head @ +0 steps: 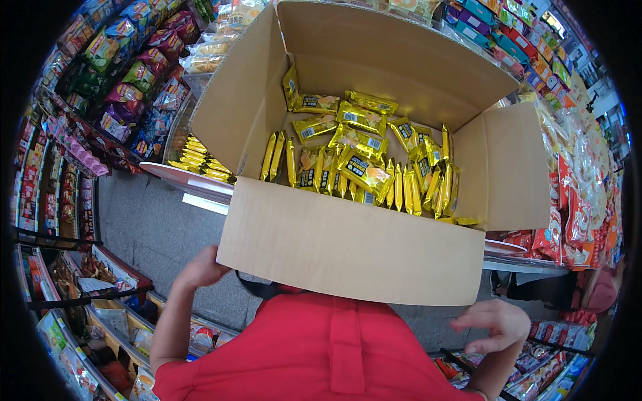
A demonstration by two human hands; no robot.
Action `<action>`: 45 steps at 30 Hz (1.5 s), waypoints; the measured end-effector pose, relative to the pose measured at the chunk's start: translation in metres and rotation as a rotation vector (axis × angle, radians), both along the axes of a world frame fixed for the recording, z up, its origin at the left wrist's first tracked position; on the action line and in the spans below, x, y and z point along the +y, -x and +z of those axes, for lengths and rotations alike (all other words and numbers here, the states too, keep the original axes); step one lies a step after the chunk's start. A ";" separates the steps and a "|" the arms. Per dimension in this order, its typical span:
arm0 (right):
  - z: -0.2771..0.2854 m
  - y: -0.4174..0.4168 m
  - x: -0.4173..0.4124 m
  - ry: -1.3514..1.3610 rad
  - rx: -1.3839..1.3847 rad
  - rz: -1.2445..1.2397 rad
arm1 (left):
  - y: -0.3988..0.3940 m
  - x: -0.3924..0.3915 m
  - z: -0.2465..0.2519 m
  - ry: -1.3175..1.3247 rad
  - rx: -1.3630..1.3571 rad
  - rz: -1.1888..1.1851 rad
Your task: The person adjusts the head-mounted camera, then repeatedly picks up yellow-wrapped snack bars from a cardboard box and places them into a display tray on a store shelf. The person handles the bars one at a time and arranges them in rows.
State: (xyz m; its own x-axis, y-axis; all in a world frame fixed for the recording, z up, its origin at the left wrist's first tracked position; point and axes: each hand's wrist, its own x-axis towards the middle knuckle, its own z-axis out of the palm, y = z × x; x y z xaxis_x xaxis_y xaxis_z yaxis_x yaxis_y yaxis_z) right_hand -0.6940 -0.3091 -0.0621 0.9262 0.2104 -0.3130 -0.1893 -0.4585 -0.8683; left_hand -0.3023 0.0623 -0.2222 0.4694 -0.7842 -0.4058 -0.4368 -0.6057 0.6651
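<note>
A large open cardboard box (351, 245) stands before me with its flaps spread, the near flap hanging towards my red shirt. Many yellow foil snack packets (363, 170) lie inside, some on edge in rows, others flat and jumbled on top. My left hand (203, 266) is at the left corner of the near flap; its fingertips are partly out of sight, so I cannot tell whether it grips the flap. Just off the flap's right corner, my right hand (494, 325) is open, fingers apart and holding nothing. More yellow packets (200, 158) lie in a display bin left of the box.
Bagged snacks (145, 75) fill racks at the left. Red and clear packages (577, 215) are piled right of the box. Shelves with packaged goods (75, 346) stand at the lower left. A person (599, 288) is at the far right. Grey floor (155, 220) shows at left.
</note>
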 end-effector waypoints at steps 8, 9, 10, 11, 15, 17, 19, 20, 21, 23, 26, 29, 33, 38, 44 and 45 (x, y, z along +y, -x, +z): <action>0.067 -0.078 0.016 0.456 -0.344 0.016 | 0.001 -0.027 0.116 0.669 -0.573 0.209; 0.072 -0.095 0.028 0.736 -0.413 -0.036 | 0.011 -0.038 0.128 0.744 -0.642 0.152; 0.075 -0.113 0.040 1.015 -0.481 -0.093 | 0.021 -0.050 0.139 0.841 -0.657 0.048; 0.073 -0.133 0.044 1.040 -0.489 -0.119 | 0.031 -0.063 0.146 0.937 -0.670 -0.059; 0.058 -0.223 0.031 1.064 -0.296 -0.038 | 0.074 -0.105 0.177 1.257 -0.615 -0.533; 0.041 -0.260 0.024 1.051 -0.160 0.023 | 0.100 -0.113 0.192 1.295 -0.463 -0.693; 0.018 -0.273 0.011 1.041 -0.104 0.071 | 0.130 -0.143 0.185 1.689 -0.623 -0.443; 0.006 -0.278 0.002 1.056 -0.085 0.116 | 0.139 -0.150 0.183 1.801 -0.654 -0.340; -0.005 -0.284 -0.004 1.075 -0.066 0.155 | 0.147 -0.158 0.181 1.908 -0.678 -0.226; -0.020 -0.284 -0.011 1.043 -0.025 0.144 | 0.149 -0.160 0.187 1.958 -0.606 -0.206; -0.017 -0.292 -0.006 0.999 0.063 0.167 | 0.113 -0.139 0.184 1.797 -0.587 -0.480; -0.016 -0.292 -0.011 0.918 0.015 0.169 | 0.099 -0.124 0.171 1.601 -0.270 -0.484; -0.028 -0.295 -0.012 0.868 0.010 0.136 | 0.084 -0.154 0.150 1.123 0.216 0.099; -0.036 -0.292 -0.012 0.837 -0.041 0.047 | 0.069 -0.184 0.099 1.214 0.547 0.446; -0.050 -0.294 -0.008 0.833 -0.044 0.040 | 0.062 -0.180 0.094 1.260 0.716 0.495; -0.048 -0.294 -0.006 0.859 -0.030 0.051 | 0.062 -0.180 0.093 1.277 0.719 0.485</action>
State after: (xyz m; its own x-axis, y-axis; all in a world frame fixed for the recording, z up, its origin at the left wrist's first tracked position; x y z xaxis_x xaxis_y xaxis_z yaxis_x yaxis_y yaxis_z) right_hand -0.4001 -0.3149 -0.1100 0.9325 -0.0466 -0.3581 -0.1331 -0.9662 -0.2209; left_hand -0.3641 -0.1173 -0.1289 0.7793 -0.6086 0.1493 0.2565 0.5272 0.8101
